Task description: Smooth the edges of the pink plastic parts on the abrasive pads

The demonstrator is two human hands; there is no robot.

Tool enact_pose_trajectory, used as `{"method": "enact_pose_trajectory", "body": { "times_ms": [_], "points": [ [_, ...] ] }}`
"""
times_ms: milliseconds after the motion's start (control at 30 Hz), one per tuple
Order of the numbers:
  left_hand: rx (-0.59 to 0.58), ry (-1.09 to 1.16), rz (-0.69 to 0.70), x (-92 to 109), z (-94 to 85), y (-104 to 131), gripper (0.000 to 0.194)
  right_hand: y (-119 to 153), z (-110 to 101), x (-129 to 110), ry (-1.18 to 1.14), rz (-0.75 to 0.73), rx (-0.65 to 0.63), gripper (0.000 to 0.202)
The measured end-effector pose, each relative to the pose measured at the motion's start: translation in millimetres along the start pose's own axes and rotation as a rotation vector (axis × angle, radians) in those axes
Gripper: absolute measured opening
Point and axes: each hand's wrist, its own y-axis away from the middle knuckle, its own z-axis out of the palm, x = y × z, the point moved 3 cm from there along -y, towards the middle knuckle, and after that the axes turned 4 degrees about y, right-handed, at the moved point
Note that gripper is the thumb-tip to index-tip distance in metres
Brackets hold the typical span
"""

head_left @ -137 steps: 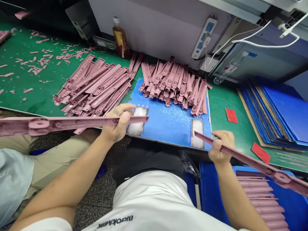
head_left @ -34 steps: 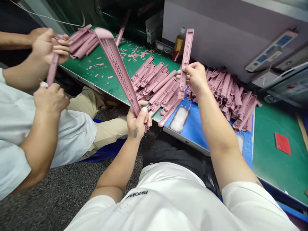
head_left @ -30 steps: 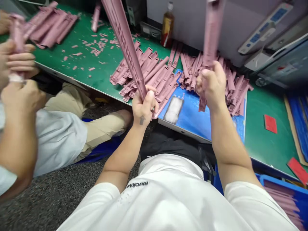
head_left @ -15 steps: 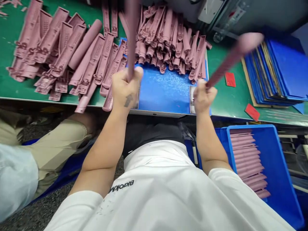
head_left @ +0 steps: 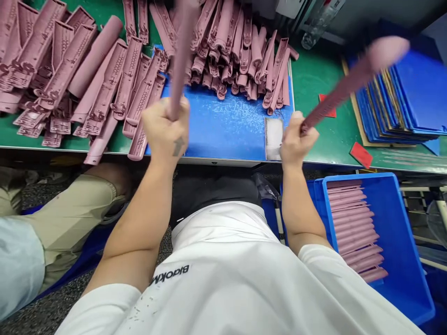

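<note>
My left hand (head_left: 165,126) is closed around the lower end of a long pink plastic shell (head_left: 180,58), which stands nearly upright and runs to the top edge of the view. My right hand (head_left: 296,142) grips the narrow end of another pink plastic part (head_left: 344,90). This one leans up to the right, and its broad rounded end is blurred. Both hands are above the front of a blue mat (head_left: 223,125). Beside my left hand lie pink half-shells (head_left: 104,90), some showing their ribbed insides. A denser heap of similar pink pieces (head_left: 240,56) covers the mat's back.
A blue bin (head_left: 401,223) at lower right holds a row of pink parts (head_left: 352,223). Stacked blue boards (head_left: 415,93) and a red card (head_left: 361,155) are on the green table (head_left: 314,60). Another person's leg (head_left: 77,204) is at left.
The table and its piles have shifted left in the view. My left hand and its shell appear farther left. The part in my right hand tilts farther out to the right.
</note>
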Motion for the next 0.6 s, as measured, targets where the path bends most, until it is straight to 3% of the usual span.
{"method": "enact_pose_trajectory", "body": {
  "times_ms": [100, 233, 367, 467, 600],
  "points": [
    [-0.130, 0.067, -0.100, -3, 4.8, 3, 0.077, -3, 2, -7, -0.031, -0.079, 0.054, 0.087],
    [-0.026, 0.019, -0.066, -3, 1.7, 4, 0.072, -2, 4, -6, 0.030, -0.037, 0.065, 0.079],
    [-0.054, 0.098, -0.077, 1, 4.0, 3, 0.067, 1, 10, -7, 0.039, -0.002, 0.026, 0.078],
    [0.054, 0.077, 0.006, 5, -3.4, 2, 0.069, 0, 5, -4, 0.057, -0.014, 0.133, 0.078],
    [-0.064, 0.088, -0.020, -4, -4.4, 3, 0.073, -4, 2, 9, 0.006, 0.032, 0.077, 0.076]
  ]
}}
